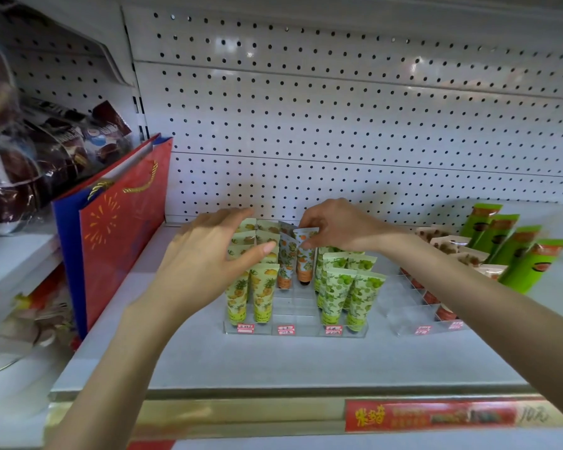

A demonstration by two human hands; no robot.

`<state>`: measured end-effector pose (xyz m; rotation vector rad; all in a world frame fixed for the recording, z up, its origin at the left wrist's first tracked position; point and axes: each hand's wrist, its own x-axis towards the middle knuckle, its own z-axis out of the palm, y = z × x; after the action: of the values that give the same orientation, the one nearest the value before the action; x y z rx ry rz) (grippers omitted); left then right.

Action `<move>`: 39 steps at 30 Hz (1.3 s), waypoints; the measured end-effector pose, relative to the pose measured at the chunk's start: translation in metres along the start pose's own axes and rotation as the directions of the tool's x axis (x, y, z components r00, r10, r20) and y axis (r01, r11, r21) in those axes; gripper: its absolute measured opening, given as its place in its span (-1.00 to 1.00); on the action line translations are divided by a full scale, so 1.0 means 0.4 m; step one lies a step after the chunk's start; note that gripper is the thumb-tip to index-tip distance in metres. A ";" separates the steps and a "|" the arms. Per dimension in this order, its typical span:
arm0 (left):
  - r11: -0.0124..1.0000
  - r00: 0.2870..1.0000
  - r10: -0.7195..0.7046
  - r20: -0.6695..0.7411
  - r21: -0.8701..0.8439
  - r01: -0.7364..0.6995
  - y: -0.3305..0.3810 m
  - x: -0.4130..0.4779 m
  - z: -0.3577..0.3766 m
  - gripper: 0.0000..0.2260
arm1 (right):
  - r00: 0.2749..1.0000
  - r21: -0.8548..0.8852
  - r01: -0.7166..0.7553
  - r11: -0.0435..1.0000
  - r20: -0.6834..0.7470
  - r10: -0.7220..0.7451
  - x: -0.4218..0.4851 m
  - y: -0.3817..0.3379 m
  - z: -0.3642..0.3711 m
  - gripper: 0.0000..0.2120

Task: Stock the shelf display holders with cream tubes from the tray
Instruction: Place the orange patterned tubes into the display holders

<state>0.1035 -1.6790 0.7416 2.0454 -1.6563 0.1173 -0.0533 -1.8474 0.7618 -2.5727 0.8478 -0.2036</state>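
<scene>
While L hand [208, 254] splayed, R hand [335, 227] round orange tube [305, 263].

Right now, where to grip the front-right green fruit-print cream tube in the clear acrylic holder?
I'd pinch the green fruit-print cream tube by its flat crimped top from above: it stands cap-down in the clear acrylic holder, neighbouring tubes crowd its body.

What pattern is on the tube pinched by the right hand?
The tube in the right hand bears orange fruits and green leaves on white; head view.

Two bare forearms [117, 352] (slim, long fingers [231, 218])
</scene>
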 end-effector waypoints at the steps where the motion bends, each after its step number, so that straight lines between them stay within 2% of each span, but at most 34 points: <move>1: 1.000 1.000 0.002 0.003 0.000 -0.002 0.000 0.000 0.002 -0.33 | 1.000 -0.014 -0.004 1.000 0.009 0.004 0.001 0.001 0.003 -0.84; 14: 1.000 0.999 -0.006 0.031 0.000 0.006 0.005 -0.001 -0.002 -0.33 | 0.999 -0.178 -0.023 0.984 0.021 0.027 0.002 0.004 0.022 -0.73; 22: 1.000 0.999 0.005 0.032 0.011 -0.005 0.002 -0.006 -0.017 -0.31 | 0.997 -0.109 -0.039 0.993 0.068 0.047 -0.012 -0.004 -0.008 -0.78; 27: 1.000 0.999 0.026 0.034 -0.005 -0.026 0.009 -0.008 -0.031 -0.36 | 0.998 -0.089 -0.056 0.994 -0.036 0.053 -0.059 -0.026 -0.038 -0.85; 33: 0.993 0.993 0.114 0.026 -0.016 -0.114 0.019 -0.001 -0.047 -0.45 | 0.952 -0.088 -0.203 0.975 -0.250 0.176 -0.146 -0.054 -0.067 -0.69; 37: 0.986 0.985 0.164 0.053 0.010 -0.165 0.034 0.012 -0.049 -0.46 | 0.931 -0.369 -0.264 0.891 -0.338 0.136 -0.248 -0.070 -0.050 -0.50; 39: 0.983 0.980 0.180 0.079 0.024 -0.183 0.049 0.015 -0.047 -0.43 | 0.931 -0.423 -0.296 0.856 -0.330 0.158 -0.291 -0.064 -0.027 -0.45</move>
<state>0.0911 -1.6789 0.7665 1.9396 -1.8983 0.1289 -0.1360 -1.7633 0.7819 -2.8871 1.4622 -0.3383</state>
